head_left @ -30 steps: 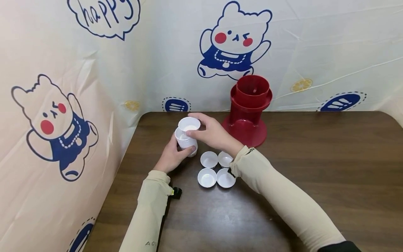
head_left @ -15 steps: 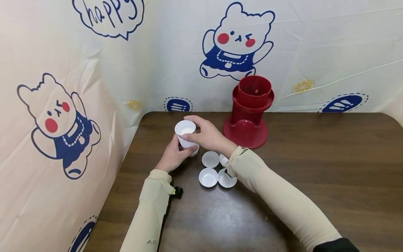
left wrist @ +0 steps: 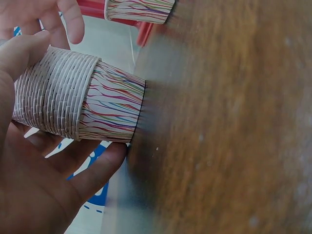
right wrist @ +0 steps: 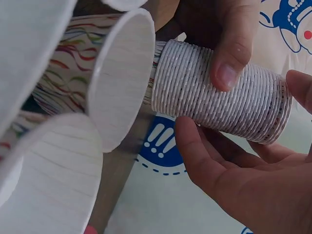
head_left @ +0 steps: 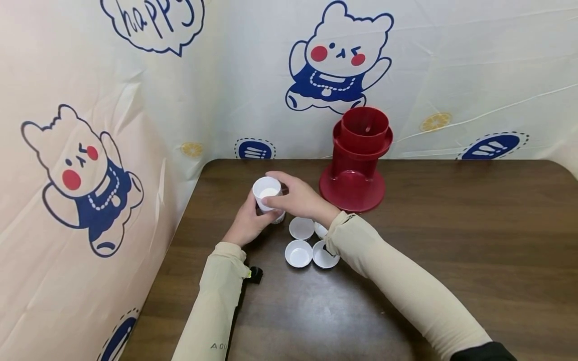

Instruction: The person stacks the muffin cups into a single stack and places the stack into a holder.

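Observation:
A tall stack of nested white paper cups (head_left: 267,186) stands near the table's back left. In the left wrist view, the lowest cup (left wrist: 114,105) shows coloured wavy lines, with tightly packed rims above it. My left hand (head_left: 246,221) grips the stack from the left, thumb across its near side. At the upper end my right hand (head_left: 301,196) holds the top rims between thumb and fingers. In the right wrist view, my right fingers (right wrist: 195,151) lie along the stack below the left thumb (right wrist: 229,68). Several single paper cups (head_left: 298,254) stand mouth up, grouped beside the stack.
Behind the single cups stands a red cylindrical holder (head_left: 352,193) on a round base. The brown wooden table (head_left: 451,240) extends to the right. A printed cloth (head_left: 253,60) hangs behind and along the left. My right forearm overlaps some of the single cups.
My right hand has lowered the cup it held above the stack, so it now sits in line on the stack's top. My left hand keeps its grip with little movement.

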### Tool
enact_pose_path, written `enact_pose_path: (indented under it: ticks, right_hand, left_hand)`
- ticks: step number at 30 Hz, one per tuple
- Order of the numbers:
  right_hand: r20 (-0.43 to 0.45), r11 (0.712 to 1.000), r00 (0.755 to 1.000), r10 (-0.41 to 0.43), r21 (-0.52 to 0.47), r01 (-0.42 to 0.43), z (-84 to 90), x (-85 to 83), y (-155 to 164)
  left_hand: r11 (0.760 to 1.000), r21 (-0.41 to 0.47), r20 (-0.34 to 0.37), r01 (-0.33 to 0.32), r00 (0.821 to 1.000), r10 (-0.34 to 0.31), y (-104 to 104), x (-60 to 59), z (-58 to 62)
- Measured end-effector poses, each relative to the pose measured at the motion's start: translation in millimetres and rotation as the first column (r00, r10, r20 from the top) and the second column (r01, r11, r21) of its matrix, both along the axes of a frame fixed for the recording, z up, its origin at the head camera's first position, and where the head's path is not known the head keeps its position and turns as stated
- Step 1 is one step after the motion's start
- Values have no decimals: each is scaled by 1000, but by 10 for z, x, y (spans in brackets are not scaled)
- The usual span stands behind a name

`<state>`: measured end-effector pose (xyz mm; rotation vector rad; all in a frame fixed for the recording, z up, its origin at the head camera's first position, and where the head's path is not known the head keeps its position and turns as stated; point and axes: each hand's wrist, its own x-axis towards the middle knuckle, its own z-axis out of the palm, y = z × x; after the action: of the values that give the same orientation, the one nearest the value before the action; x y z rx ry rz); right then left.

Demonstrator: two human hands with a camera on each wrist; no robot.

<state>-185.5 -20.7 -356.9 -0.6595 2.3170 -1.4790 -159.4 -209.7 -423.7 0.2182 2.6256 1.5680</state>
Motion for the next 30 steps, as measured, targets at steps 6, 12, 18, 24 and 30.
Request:
enact_pose_path:
  ticks: [6, 12, 18, 24, 30]
  right_hand:
    - [-8, 995, 997, 71, 72, -71, 40, -18, 113]
    - [-17, 995, 998, 66, 81, -64, 86, -53, 386]
    - [-57, 994, 997, 46, 106, -39, 116, 4, 690]
    - [-101, 994, 995, -7, 109, 18, 61, 124, 1006]
    - [-135, 984, 987, -81, 150, 101, -59, 275, 1322]
  left_hand:
    - [1000, -2, -29, -2, 1000, 2, 0, 16, -26]
    - [1000, 21, 1, -10, 1000, 10, 17, 7, -15]
    - [1000, 3, 20, -27, 999, 27, 19, 3, 7]
    - [1000, 4, 13, -28, 1000, 28, 31, 7, 11]
    - [999, 1, 19, -32, 999, 32, 33, 12, 7]
